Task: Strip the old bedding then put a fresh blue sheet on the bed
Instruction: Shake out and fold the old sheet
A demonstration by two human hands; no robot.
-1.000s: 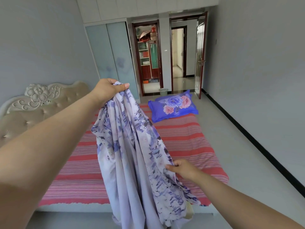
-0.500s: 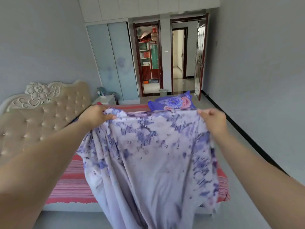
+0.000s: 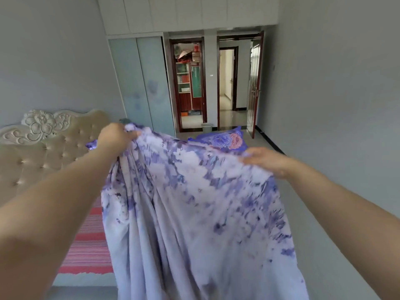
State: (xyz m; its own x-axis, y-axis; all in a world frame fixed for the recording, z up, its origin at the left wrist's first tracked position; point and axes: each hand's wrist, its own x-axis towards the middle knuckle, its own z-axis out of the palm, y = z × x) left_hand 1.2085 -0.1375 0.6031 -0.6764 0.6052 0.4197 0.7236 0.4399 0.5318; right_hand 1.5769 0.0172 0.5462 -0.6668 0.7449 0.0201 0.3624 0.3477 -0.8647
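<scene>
A pale blue sheet with a purple flower print (image 3: 194,213) hangs spread in front of me, over the near side of the bed. My left hand (image 3: 115,138) grips its upper left edge in a bunched fold. My right hand (image 3: 265,160) holds the upper right edge, blurred by motion. The sheet covers most of the bed; only a patch of the red-striped mattress cover (image 3: 88,241) shows at lower left. A blue pillow with pink and purple flowers (image 3: 225,140) lies at the bed's far end.
A beige tufted headboard (image 3: 49,146) stands on the left. Frosted wardrobe doors (image 3: 142,83) and two open doorways (image 3: 231,83) are at the far wall, with a small bin (image 3: 206,127) on the floor. Grey floor runs along the right wall.
My right hand rose from the sheet's lower part to its top edge, spreading it wide. Both hands since lifted the sheet further forward over the bed, and the left edge bunched up.
</scene>
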